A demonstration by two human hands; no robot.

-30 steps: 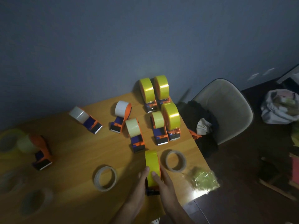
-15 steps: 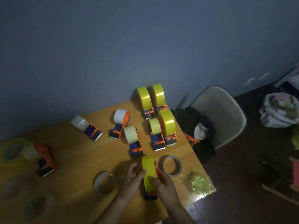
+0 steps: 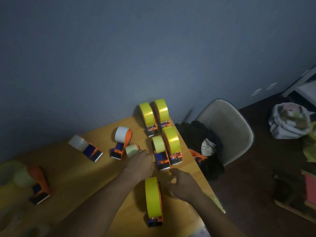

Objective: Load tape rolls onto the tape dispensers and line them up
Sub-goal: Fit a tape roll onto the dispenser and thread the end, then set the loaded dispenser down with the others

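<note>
On the wooden desk, a dispenser loaded with a bright yellow tape roll stands near the near edge, between the two forearms, with neither hand touching it. The left hand reaches away over the desk to a dispenser with a pale yellow roll; its fingers cover the near part of that dispenser, but whether they grip it or only rest on it cannot be told. The right hand hovers just right of the near yellow roll with its fingers loosely curled and holding nothing (a bit of pale tape shows by its thumb, too blurred to make out).

Farther off, against the blue wall, four loaded dispensers stand in two pairs. The far pair carries two large yellow rolls side by side; the nearer pair has a small pale yellow roll on the left and a large yellow roll on the right, touching or nearly so.

To the left of these a dispenser with a white roll stands at an angle, and farther left a dispenser with a clear roll lies on its side. At the far left of the desk an orange dispenser with a pale roll sits apart from the rest, in shadow.

Right of the desk stands a white chair with dark clothing heaped on its seat, and beyond it, on the dark floor, a filled plastic bag.
</note>
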